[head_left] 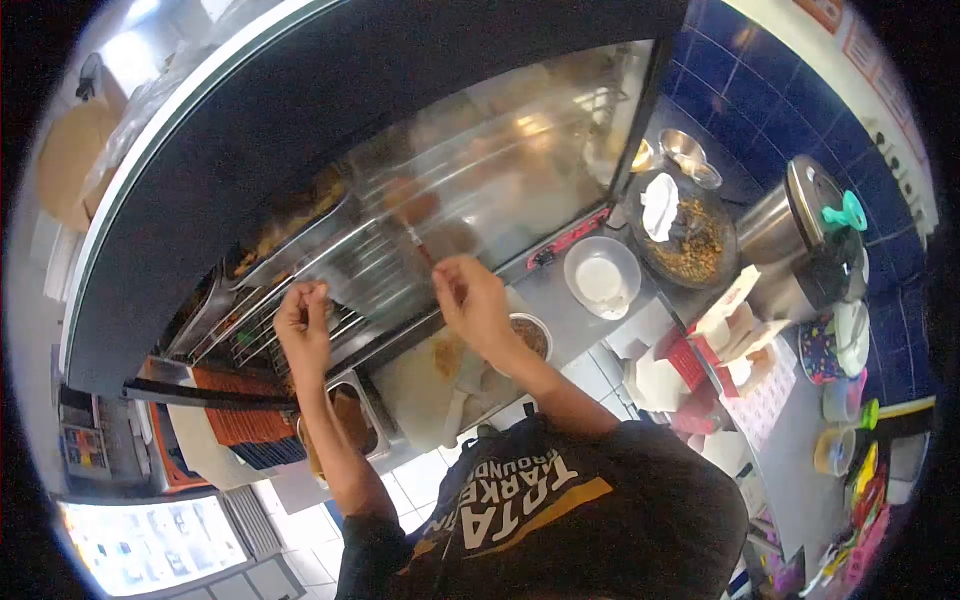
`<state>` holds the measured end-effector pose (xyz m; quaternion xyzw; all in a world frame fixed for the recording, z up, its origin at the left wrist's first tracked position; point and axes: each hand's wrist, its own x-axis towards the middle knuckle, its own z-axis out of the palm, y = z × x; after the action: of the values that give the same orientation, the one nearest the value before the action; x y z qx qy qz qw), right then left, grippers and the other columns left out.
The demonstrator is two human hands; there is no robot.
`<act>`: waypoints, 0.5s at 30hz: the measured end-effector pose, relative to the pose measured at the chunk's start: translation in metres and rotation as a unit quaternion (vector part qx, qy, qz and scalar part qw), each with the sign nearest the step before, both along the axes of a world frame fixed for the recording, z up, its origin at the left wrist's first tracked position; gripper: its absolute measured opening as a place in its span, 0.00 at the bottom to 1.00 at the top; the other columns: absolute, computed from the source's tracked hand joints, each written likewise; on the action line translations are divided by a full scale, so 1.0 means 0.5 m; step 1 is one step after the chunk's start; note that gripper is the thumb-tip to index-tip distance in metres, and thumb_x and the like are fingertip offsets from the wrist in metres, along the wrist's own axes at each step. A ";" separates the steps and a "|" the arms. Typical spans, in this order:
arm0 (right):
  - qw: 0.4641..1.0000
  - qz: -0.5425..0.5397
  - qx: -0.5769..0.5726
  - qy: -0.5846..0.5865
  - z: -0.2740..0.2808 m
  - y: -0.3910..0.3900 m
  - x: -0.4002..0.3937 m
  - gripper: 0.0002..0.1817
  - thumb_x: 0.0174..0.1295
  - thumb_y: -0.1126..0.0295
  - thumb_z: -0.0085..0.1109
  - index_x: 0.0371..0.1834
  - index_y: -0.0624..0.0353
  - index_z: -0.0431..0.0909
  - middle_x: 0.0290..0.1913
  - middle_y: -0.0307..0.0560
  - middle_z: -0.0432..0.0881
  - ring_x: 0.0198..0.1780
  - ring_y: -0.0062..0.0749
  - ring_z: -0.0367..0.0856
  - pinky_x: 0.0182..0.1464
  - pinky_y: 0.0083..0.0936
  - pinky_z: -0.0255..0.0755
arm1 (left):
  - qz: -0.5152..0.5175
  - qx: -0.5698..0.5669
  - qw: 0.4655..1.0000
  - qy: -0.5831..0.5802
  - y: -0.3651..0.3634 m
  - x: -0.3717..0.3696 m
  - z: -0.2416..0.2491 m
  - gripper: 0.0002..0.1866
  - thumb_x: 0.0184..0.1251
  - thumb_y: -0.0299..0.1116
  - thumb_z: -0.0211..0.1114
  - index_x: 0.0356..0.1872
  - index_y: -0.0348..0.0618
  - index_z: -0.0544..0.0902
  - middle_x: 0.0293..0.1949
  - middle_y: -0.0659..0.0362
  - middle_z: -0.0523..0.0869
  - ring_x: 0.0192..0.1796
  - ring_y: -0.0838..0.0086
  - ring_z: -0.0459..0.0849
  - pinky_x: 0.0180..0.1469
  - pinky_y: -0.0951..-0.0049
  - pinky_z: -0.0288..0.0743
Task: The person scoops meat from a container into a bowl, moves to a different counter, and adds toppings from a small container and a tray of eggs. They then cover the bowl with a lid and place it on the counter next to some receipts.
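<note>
My right hand (470, 303) is raised in front of a glass-fronted food cabinet (530, 130), fingers pinched on a thin reddish stick with a pale tip (422, 245) that points up and left. To its left, my left hand (303, 322) is closed with fingertips together, near the wire rack (265, 335) inside the cabinet. A translucent patch shows just right of those fingertips; what they hold, if anything, I cannot tell. Below my hands lies a pale cutting board (408, 385). A tub with brown contents (530, 335) is partly hidden by my right forearm.
A metal tray of food (300, 235) sits in the cabinet. On the right counter are a white bowl (600, 277), a dark round platter of chopped food (695, 250) with a white cloth (659, 207), a steel container (775, 220) and red-and-white cartons (735, 325). A metal pan (365, 405) stands lower left.
</note>
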<state>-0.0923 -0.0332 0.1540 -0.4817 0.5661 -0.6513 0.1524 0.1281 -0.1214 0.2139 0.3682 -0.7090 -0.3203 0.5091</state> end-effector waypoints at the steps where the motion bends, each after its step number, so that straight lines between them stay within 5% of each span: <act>1: 1.000 -0.009 0.007 -0.025 0.006 0.003 -0.017 0.06 0.66 0.75 0.64 0.43 0.63 0.80 0.31 0.47 0.84 0.28 0.27 0.83 0.31 0.24 0.75 | 0.009 -0.009 1.000 -0.020 0.002 0.008 0.006 0.07 0.77 0.28 0.63 0.36 0.37 0.81 0.27 0.70 0.76 0.31 0.89 0.69 0.34 0.84 0.62; 8: 0.997 -0.062 0.021 0.035 -0.044 0.051 -0.102 0.06 0.66 0.74 0.64 0.43 0.63 0.80 0.31 0.49 0.85 0.29 0.33 0.85 0.33 0.26 0.76 | 0.061 -0.010 0.995 -0.077 0.001 0.160 0.006 0.10 0.76 0.31 0.64 0.34 0.36 0.80 0.28 0.71 0.75 0.34 0.86 0.67 0.36 0.82 0.62; 13: 0.990 -0.088 0.070 0.088 -0.064 0.102 -0.162 0.06 0.66 0.73 0.63 0.42 0.63 0.80 0.32 0.53 0.86 0.32 0.42 0.87 0.34 0.32 0.78 | 0.125 0.051 0.990 -0.036 0.032 0.310 0.018 0.08 0.78 0.33 0.63 0.40 0.41 0.84 0.23 0.75 0.68 0.22 0.92 0.59 0.24 0.83 0.51; 14: 0.990 -0.091 0.077 0.075 -0.070 0.107 -0.173 0.06 0.66 0.74 0.63 0.42 0.62 0.80 0.32 0.53 0.86 0.32 0.42 0.87 0.34 0.33 0.78 | 0.200 0.082 0.974 -0.069 0.050 0.337 0.028 0.10 0.77 0.35 0.64 0.43 0.38 0.85 0.24 0.68 0.78 0.23 0.85 0.71 0.26 0.81 0.63; 15: 0.990 -0.094 0.085 0.061 -0.078 0.110 -0.181 0.06 0.65 0.74 0.63 0.43 0.62 0.80 0.32 0.53 0.86 0.33 0.43 0.87 0.34 0.33 0.79 | 0.328 -0.071 0.930 -0.150 0.057 0.336 0.019 0.11 0.77 0.35 0.64 0.47 0.36 0.84 0.30 0.61 0.83 0.29 0.79 0.78 0.32 0.77 0.70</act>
<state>-0.1830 0.0220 0.1149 -0.4509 0.6702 -0.5816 0.0961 0.2962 -0.0931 0.2234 0.5870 -0.6374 -0.0252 0.4985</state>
